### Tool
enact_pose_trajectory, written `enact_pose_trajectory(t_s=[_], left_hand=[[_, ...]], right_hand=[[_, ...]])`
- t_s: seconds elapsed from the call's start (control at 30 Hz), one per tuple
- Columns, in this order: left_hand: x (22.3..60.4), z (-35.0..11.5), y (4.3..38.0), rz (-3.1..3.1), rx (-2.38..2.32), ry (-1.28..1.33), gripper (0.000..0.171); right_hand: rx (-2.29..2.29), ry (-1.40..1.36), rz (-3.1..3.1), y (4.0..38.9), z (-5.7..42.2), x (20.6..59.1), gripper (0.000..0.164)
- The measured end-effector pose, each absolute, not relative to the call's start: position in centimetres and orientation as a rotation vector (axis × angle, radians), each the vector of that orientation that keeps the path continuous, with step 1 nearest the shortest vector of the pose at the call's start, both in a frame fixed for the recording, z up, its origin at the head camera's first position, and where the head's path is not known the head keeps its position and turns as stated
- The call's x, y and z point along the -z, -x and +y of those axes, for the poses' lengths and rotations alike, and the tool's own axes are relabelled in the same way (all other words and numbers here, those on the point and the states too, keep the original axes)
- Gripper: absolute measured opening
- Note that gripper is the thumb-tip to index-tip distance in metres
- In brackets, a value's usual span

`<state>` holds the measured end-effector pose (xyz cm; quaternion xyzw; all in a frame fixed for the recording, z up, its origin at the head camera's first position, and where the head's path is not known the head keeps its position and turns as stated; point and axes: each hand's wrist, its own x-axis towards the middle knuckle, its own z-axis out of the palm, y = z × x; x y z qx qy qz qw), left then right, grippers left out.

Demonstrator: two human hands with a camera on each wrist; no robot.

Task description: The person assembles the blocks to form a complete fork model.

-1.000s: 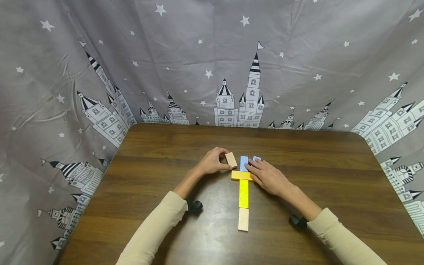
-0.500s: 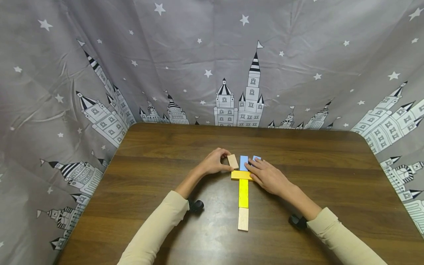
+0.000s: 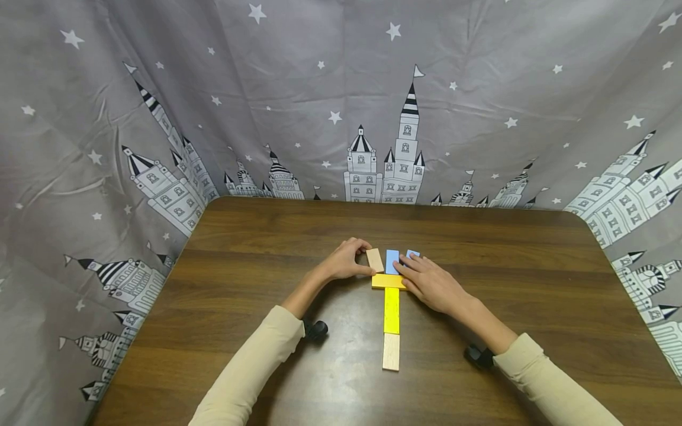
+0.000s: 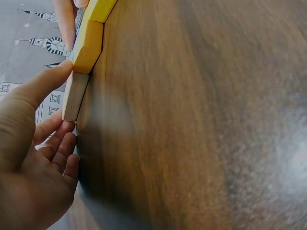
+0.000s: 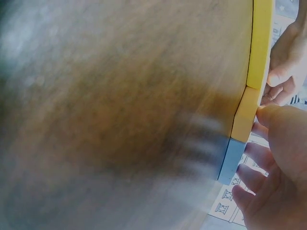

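My left hand (image 3: 341,260) pinches a plain wooden block (image 3: 375,260) between thumb and fingers; in the left wrist view its end touches the orange block (image 4: 88,48). The block leans slightly at the orange block's upper left corner. My right hand (image 3: 434,284) lies with extended fingers over the orange block's right end and two blue blocks. One blue block (image 3: 392,259) stands off the orange block's far side; the other blue block (image 3: 412,254) is mostly hidden under the fingers. A yellow block (image 3: 391,310) runs down from the orange one, followed by another plain wooden block (image 3: 391,352).
The blocks lie flat on a dark brown wooden table (image 3: 506,248) with rounded far corners. A grey curtain (image 3: 298,77) printed with castles and stars hangs behind and beside it. Each wrist wears a black camera.
My left hand has shifted the wooden block a little to the right, closer to the blue and orange blocks, turning it slightly more upright. The right hand has stayed in place.
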<state>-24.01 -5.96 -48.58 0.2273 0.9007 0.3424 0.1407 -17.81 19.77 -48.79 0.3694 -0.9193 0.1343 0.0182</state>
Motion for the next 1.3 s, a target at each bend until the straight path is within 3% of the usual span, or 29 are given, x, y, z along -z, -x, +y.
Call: enact_pose_trajectory(t_s=[0.77, 1.3], left_hand=[[48.5, -6.4, 24.0, 2.59, -1.043, -0.674, 0.06], [47.5, -9.8, 23.7, 2.627, -1.104, -0.654, 0.06]], right_hand=[[-0.395, -1.118, -2.894, 17.7, 19.9, 48.5, 0.049], [-0.495, -0.974, -2.881, 17.3, 20.7, 48.7, 0.048]])
